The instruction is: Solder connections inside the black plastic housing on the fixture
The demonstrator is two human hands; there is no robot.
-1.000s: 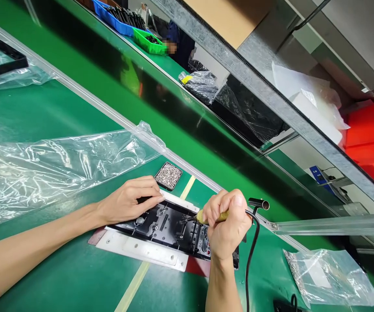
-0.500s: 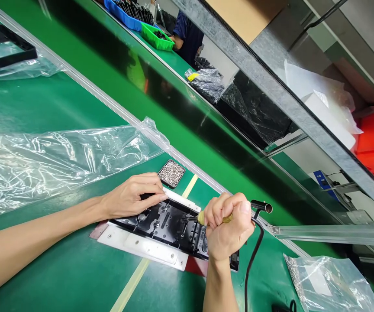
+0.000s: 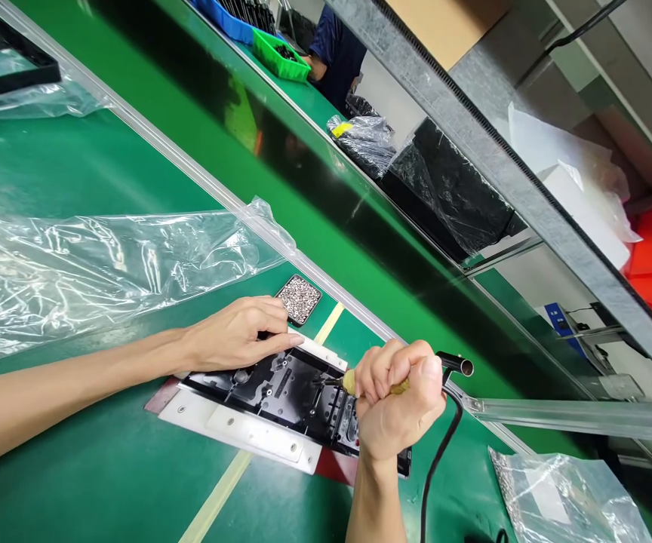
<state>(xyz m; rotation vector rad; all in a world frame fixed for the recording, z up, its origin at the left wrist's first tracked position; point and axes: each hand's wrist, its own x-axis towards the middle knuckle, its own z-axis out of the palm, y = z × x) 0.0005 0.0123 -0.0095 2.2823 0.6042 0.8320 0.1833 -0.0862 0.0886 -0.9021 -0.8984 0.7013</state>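
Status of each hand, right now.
Left hand: fingers bent at the white strip; whether it grips anything cannot be told.
Right hand: closed, holding the yellow-handled tool.

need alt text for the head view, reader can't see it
A person's right hand grips a yellow-handled tool over a black panel between white strips; the left hand is at the panel's far edge, near a tray of small silvery pieces.

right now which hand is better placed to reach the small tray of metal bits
Probably the left hand: it lies nearer the small tray, while the right hand is wrapped around a yellow-handled tool.
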